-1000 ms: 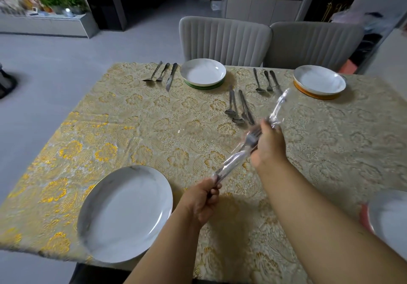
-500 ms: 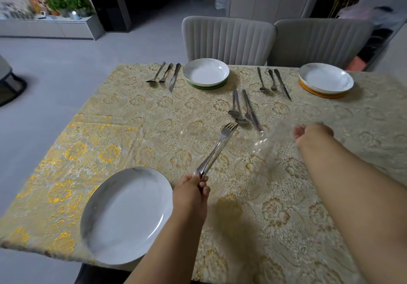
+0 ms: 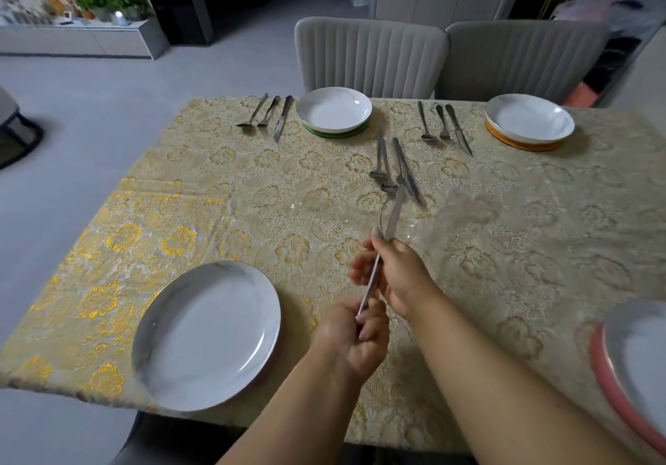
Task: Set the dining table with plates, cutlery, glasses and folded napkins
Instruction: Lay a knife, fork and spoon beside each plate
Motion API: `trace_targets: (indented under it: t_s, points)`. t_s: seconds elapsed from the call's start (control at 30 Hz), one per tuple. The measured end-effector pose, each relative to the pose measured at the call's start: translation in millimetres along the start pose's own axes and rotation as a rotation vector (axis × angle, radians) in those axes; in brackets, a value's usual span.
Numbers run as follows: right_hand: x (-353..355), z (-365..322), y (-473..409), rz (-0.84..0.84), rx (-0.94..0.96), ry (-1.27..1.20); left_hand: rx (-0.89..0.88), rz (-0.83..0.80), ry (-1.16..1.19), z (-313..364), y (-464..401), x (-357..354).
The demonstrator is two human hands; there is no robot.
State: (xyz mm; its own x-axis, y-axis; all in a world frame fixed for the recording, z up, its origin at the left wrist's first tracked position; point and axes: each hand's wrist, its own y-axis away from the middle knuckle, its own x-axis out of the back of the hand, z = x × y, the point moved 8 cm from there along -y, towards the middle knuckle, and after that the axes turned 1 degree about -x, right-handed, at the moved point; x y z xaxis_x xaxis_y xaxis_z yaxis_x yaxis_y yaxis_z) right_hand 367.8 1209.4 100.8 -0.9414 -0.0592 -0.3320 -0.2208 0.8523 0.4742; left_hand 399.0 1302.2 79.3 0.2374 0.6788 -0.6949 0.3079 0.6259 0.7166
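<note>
Cutlery (image 3: 382, 248) is held above the table (image 3: 252, 194), just right of the near plate (image 3: 207, 335); we cannot tell how many pieces. We note the left hand (image 3: 355, 338) curled in a grip round the handle end, the right hand (image 3: 396, 273) in a grip round the middle. Loose cutlery (image 3: 394, 167) lies beyond.

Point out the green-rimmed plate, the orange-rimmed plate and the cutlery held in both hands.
green-rimmed plate (image 3: 334, 111), head view, white inner surface.
orange-rimmed plate (image 3: 529, 121), head view, white inner surface.
held cutlery (image 3: 393, 214), head view, upper metal part.
</note>
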Motion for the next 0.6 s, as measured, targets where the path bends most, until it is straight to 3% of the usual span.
trace_targets:
  t_s: [0.13, 0.37, 0.5, 0.6]
  points:
    - [12.6, 20.6, 18.0, 0.181, -0.045, 0.153, -0.203, 0.167, -0.626, 10.2, 14.5, 30.8]
    - [-3.7, 55.6, 28.8, 0.163, -0.172, 0.524, -0.365, 0.140, -1.314, 19.4, 52.1, 38.0]
    - [-15.8, 61.4, 31.2, 0.179, -0.122, 0.884, -0.519, 0.335, -1.902, 26.0, 62.5, 45.1]
    - [-14.6, 71.7, 35.3, 0.227, -0.220, 0.904, -0.584, 0.351, -1.895, 28.3, 66.2, 51.3]
